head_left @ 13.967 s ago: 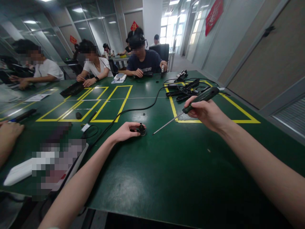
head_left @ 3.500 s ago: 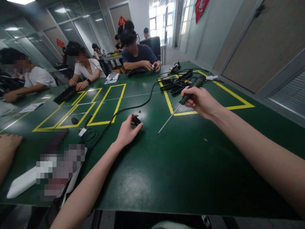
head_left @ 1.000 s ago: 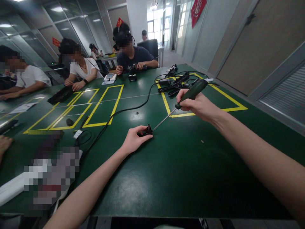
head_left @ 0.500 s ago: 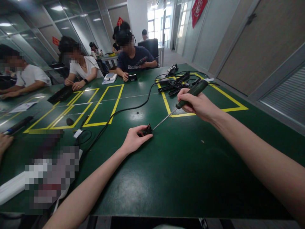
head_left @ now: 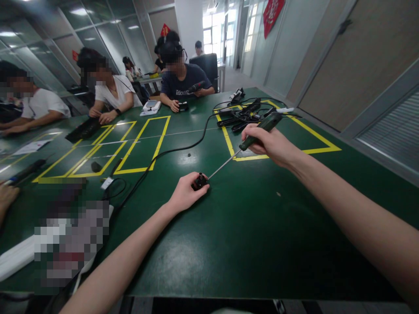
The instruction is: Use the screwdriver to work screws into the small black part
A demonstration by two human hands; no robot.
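Note:
My left hand (head_left: pixel 186 190) grips a small black part (head_left: pixel 200 181) with a round post on top, fingers and thumb around its sides. It is held low at the green tabletop (head_left: pixel 245 235); its exact kind is too small to make out. In my right hand (head_left: pixel 268 141) is a screwdriver (head_left: pixel 250 140) with a dark green handle and a long thin metal shaft. The shaft slants down to the left, and its tip meets the right side of the black part. My fingers are wrapped round the handle.
Beyond my right hand, black devices and cables (head_left: pixel 245 114) lie inside a yellow taped rectangle. A black cable (head_left: pixel 173 149) crosses the table. A blurred-out object (head_left: pixel 78 244) lies at left, near another person's hand (head_left: pixel 7 198). Co-workers (head_left: pixel 185 80) sit across the table.
The black part has turned in my left hand, its post now lower and slightly further left. My right hand and the screwdriver have shifted a little left.

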